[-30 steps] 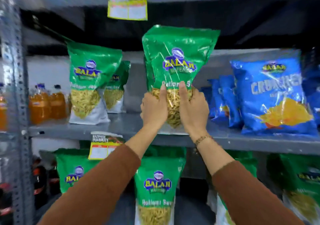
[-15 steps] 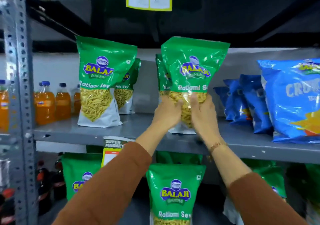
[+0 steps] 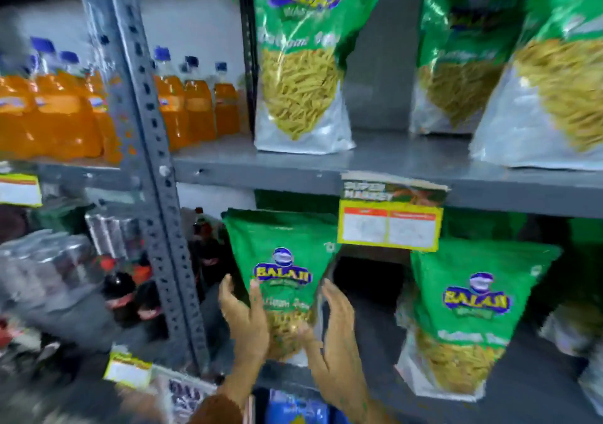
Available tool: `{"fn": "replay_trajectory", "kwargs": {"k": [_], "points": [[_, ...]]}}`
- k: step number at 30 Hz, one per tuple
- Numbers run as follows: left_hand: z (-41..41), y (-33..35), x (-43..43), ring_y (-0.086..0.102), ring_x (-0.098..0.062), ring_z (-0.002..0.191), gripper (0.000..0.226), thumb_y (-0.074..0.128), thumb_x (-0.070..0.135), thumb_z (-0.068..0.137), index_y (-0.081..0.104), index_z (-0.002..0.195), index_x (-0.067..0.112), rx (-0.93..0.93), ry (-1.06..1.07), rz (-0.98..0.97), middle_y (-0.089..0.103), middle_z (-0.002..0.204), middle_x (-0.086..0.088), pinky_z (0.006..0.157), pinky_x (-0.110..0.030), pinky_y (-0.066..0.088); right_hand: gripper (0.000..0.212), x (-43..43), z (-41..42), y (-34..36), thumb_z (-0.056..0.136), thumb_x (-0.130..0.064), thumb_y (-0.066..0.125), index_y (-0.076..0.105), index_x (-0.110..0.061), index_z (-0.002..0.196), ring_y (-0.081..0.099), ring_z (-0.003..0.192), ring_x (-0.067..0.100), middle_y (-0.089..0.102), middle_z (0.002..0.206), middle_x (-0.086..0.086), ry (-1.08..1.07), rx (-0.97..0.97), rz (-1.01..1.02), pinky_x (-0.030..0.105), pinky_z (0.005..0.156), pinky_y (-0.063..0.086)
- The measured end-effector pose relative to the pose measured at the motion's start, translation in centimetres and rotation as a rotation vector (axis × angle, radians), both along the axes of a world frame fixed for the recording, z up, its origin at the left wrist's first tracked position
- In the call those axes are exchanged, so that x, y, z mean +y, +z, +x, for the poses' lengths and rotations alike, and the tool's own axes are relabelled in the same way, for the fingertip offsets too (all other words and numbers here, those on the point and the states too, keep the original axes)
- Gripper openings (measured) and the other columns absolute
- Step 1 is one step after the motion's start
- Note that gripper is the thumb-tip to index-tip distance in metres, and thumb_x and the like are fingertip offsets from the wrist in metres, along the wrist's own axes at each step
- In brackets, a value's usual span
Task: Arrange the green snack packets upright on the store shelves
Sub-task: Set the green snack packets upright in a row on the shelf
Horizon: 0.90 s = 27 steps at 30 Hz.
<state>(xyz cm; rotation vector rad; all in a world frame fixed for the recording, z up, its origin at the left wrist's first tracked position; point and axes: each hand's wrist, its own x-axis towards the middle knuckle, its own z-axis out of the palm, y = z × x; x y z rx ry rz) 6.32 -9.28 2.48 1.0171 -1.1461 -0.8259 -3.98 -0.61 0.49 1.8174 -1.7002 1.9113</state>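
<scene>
Left hand (image 3: 244, 319) and right hand (image 3: 336, 335), fingers spread, flank upright Balaji sev packet (image 3: 284, 260); five such packets visible.

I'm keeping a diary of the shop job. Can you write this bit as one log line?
step: straighten green packet | shelf: lower | left hand: on packet | right hand: beside packet | packet: upright

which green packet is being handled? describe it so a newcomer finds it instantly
Start at the grey upright post, then drop to the shelf below the yellow price tag. The packet stands just right of the post, leftmost there. Unlike its neighbour packet, it sits between the left hand and right hand.
</scene>
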Motion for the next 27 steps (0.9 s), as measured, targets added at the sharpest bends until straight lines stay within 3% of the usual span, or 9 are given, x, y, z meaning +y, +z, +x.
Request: {"fn": "replay_trajectory", "kwargs": {"k": [3,6,10,13,16,19,21,24,27], "points": [[1.2,-2.2,-2.4,0.049,-0.022,0.12,0.066,0.04,0.062,0.086,0.041,0.13,0.013,-0.12,-0.281,0.177,0.05,0.136,-0.016,0.102,-0.033,0.035,0.07,-3.1,1.5,-1.0,0.086,-0.063,0.05,0.018,-0.04,0.143,0.026,0.142,0.011,0.026,0.154,-0.009,0.083,-0.269,0.163,0.047,0.116,0.025],[1.5,-3.6,-2.9,0.058,-0.016,0.115,0.077,0.031,0.085,0.071,0.052,0.122,0.031,-0.147,-0.479,0.237,0.063,0.125,0.001,0.105,-0.048,0.041,0.047,-4.0,1.6,-1.0,0.083,-0.06,0.052,0.026,-0.069,0.121,0.041,0.124,-0.009,0.041,0.13,-0.037,0.103,-0.253,0.263,0.026,0.106,0.034],[1.8,-3.5,-2.2,0.059,-0.015,0.113,0.059,0.025,0.071,0.08,0.05,0.121,0.037,-0.16,-0.514,0.23,0.064,0.12,0.007,0.103,-0.049,0.043,0.038,-3.5,1.9,-2.0,0.08,-0.07,0.042,0.03,-0.063,0.115,0.043,0.116,-0.005,0.041,0.121,-0.028,0.003,-0.241,0.325,0.03,0.103,0.037],[1.8,-3.6,-2.2,0.058,-0.011,0.112,0.067,0.024,0.077,0.077,0.049,0.123,0.035,-0.133,-0.544,0.209,0.062,0.119,0.011,0.103,-0.045,0.043,0.039,-3.5,2.7,-2.5,0.081,-0.07,0.041,0.029,-0.06,0.116,0.044,0.12,0.008,0.041,0.121,-0.028,-0.043,-0.27,0.321,0.035,0.104,0.037],[1.6,-3.8,-2.2,0.055,-0.011,0.113,0.069,0.02,0.074,0.081,0.046,0.127,0.029,-0.15,-0.513,0.206,0.058,0.122,0.007,0.091,-0.028,0.043,0.055,-3.3,2.8,-2.3,0.079,-0.076,0.04,0.032,-0.049,0.126,0.041,0.126,0.012,0.046,0.127,-0.015,-0.057,-0.307,0.326,0.047,0.108,0.036],[1.5,-4.5,-0.7,0.039,-0.027,0.132,0.067,0.02,0.061,0.09,0.033,0.137,0.014,-0.251,-0.202,-0.038,0.047,0.137,-0.006,0.101,-0.035,0.038,0.095,-2.0,2.7,-3.2,0.068,-0.091,0.021,0.009,-0.036,0.145,0.003,0.144,0.007,0.017,0.158,-0.003,-0.151,-0.277,0.407,0.048,0.12,0.008],[1.0,-5.1,0.5,0.015,-0.031,0.143,0.064,0.022,0.052,0.094,0.025,0.139,0.006,-0.387,-0.091,-0.343,0.018,0.154,-0.017,0.116,-0.045,0.018,0.09,-0.3,2.1,-4.0,0.076,-0.085,0.016,-0.007,-0.032,0.144,-0.018,0.144,0.007,-0.006,0.16,-0.003,-0.286,-0.169,0.334,0.044,0.119,-0.008],[-1.6,-5.2,3.1,0.001,-0.025,0.146,0.054,0.026,0.042,0.097,0.014,0.145,0.019,-0.485,-0.187,-0.759,-0.005,0.159,0.002,0.117,-0.047,0.008,0.076,2.5,-1.0,-5.0,0.093,-0.064,0.023,0.0,-0.018,0.149,-0.012,0.147,0.017,-0.002,0.159,0.0,-0.543,-0.052,0.142,0.049,0.117,-0.005],[-5.6,-5.1,5.5,0.005,-0.02,0.146,0.055,0.03,0.042,0.097,0.013,0.145,0.024,-0.466,-0.419,-0.836,-0.003,0.159,0.01,0.119,-0.04,0.011,0.069,5.4,-5.0,-4.5,0.093,-0.063,0.021,0.001,-0.025,0.148,-0.01,0.147,0.013,0.005,0.156,0.0,-0.694,-0.12,-0.005,0.052,0.115,-0.01]]}}
